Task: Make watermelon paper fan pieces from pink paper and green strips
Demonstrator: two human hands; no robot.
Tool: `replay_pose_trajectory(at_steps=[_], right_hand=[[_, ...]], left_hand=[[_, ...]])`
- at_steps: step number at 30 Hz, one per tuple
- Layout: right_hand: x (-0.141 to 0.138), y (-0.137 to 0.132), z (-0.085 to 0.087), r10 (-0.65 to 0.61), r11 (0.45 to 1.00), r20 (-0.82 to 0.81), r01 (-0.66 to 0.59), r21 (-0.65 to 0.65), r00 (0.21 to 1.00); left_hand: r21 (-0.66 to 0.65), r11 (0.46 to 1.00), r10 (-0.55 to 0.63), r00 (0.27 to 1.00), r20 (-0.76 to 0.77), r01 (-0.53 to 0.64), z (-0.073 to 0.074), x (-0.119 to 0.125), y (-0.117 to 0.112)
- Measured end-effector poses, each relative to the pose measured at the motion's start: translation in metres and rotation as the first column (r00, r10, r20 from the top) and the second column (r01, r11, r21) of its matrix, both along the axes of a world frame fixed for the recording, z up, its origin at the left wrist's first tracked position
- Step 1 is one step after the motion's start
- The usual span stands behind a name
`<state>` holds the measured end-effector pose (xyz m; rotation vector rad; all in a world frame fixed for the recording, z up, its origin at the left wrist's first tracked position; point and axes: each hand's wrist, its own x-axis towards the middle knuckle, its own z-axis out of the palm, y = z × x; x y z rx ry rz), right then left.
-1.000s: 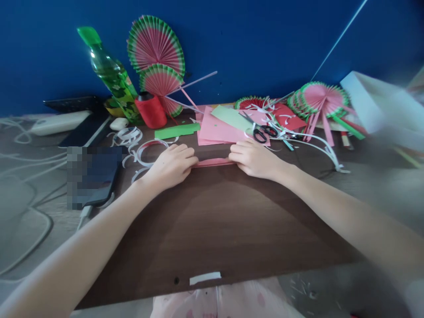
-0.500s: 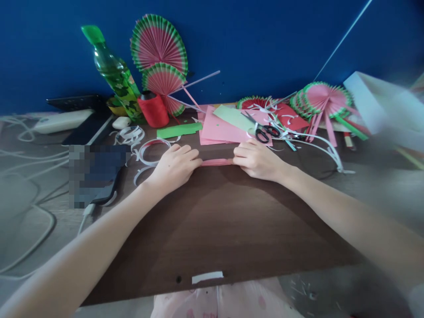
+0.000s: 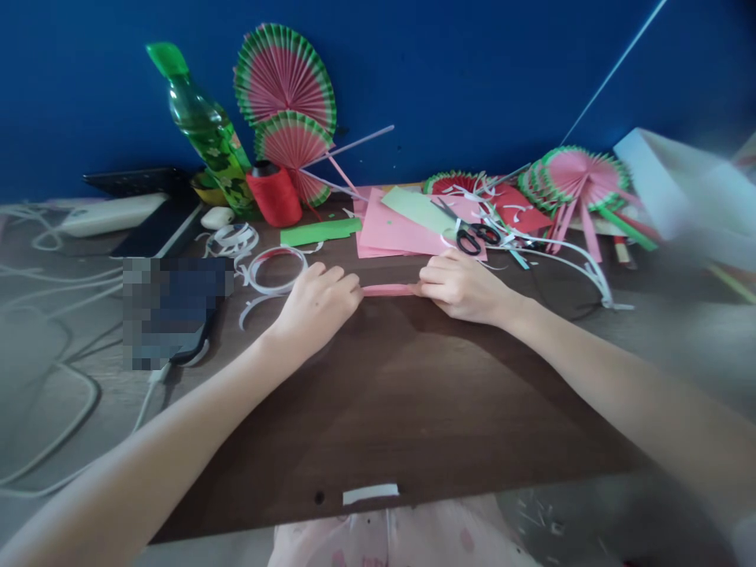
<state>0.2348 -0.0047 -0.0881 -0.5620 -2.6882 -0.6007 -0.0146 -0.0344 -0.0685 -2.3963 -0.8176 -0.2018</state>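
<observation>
A narrow folded strip of pink paper (image 3: 388, 290) lies on the dark brown table (image 3: 383, 409). My left hand (image 3: 316, 303) pinches its left end with curled fingers. My right hand (image 3: 461, 285) presses and grips its right end, fingers closed over it. Both hands rest on the tabletop with the strip stretched between them.
Behind the hands lie pink paper sheets (image 3: 395, 230), a green strip (image 3: 319, 232) and black-handled scissors (image 3: 469, 232). Watermelon paper fans (image 3: 283, 79) lean on the blue wall; more fans (image 3: 572, 177) lie right. A green bottle (image 3: 204, 130), red thread spool (image 3: 275, 195), white paper curls (image 3: 265, 268) and a phone (image 3: 171, 315) sit left.
The folded pink strip looks thinner and flatter now. Both hands shifted only slightly along it, and the view moved a little.
</observation>
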Motion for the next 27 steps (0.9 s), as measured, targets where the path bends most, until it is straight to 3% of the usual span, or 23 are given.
replay_pose_trajectory(at_steps=[7,16,27], right_hand=[[0.002,-0.002,-0.003,-0.067,0.994,-0.085,0.059,-0.093,0.994],[0.006,0.002,-0.003,-0.022,0.946,-0.146,-0.027,-0.324,0.989],[0.006,0.003,-0.004,-0.057,0.966,-0.124,0.023,-0.256,0.991]], left_hand=[[0.034,0.998,0.051,0.997,0.053,-0.052,-0.007,-0.002,0.001],[-0.013,0.998,0.055,0.986,0.156,-0.054,-0.013,-0.008,0.01],[0.025,0.998,0.047,0.986,0.16,-0.052,-0.016,-0.009,0.014]])
